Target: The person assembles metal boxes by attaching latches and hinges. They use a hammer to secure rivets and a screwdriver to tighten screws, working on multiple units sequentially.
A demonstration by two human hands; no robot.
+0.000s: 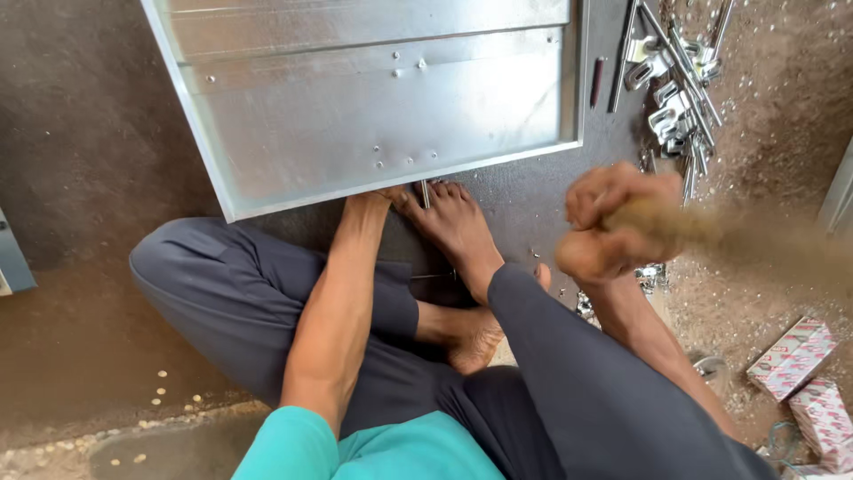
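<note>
Floor [80,160]: dark, rough, matte surface, brown-grey, filling most of the view; paler and sandier at right
Floor, lower left: lighter worn patch with small pale specks scattered on it
Brackets [668,98]: heap of bright metal pieces and thin rods, upper right, lying on the floor
Boxes [804,373]: small patterned cartons, red and white, lower right, on the sandy ground, just beside one another
Grey edge [13,258]: part of a flat object at far left, cut off by the frame
Pale edge [840,196]: slanted strip at far right, kind unclear
Light: soft, even daylight, no hard shadows
</note>
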